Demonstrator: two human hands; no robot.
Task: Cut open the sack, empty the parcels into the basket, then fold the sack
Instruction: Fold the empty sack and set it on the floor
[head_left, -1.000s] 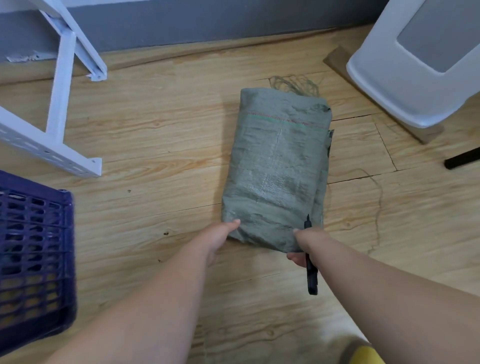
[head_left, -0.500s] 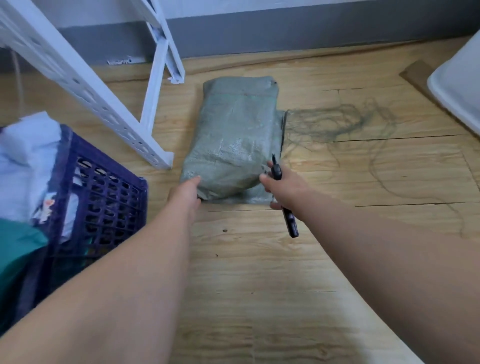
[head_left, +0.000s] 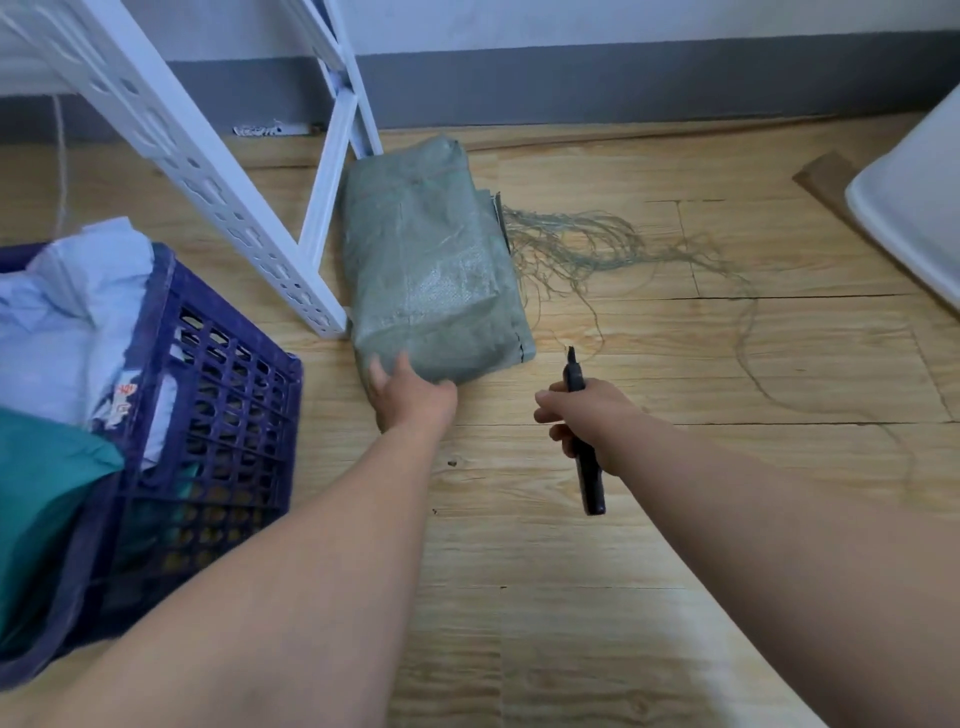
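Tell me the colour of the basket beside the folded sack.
The basket is dark blue with a lattice wall, shown in the head view.

Sack (head_left: 434, 265): lay folded on the wooden floor (head_left: 649, 493), beside a white rack leg (head_left: 228, 208).
Left hand (head_left: 413, 397): touched the sack's near end.
Right hand (head_left: 589, 415): gripped a black cutter (head_left: 584, 441), apart from the sack.
Basket (head_left: 208, 426): held parcels (head_left: 67, 322).
Loose threads (head_left: 587, 249): trailed rightward.

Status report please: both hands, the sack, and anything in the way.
Left hand on the near end of the folded sack. Right hand grips the black cutter, off the sack. Loose threads trail right; white rack leg beside the sack.
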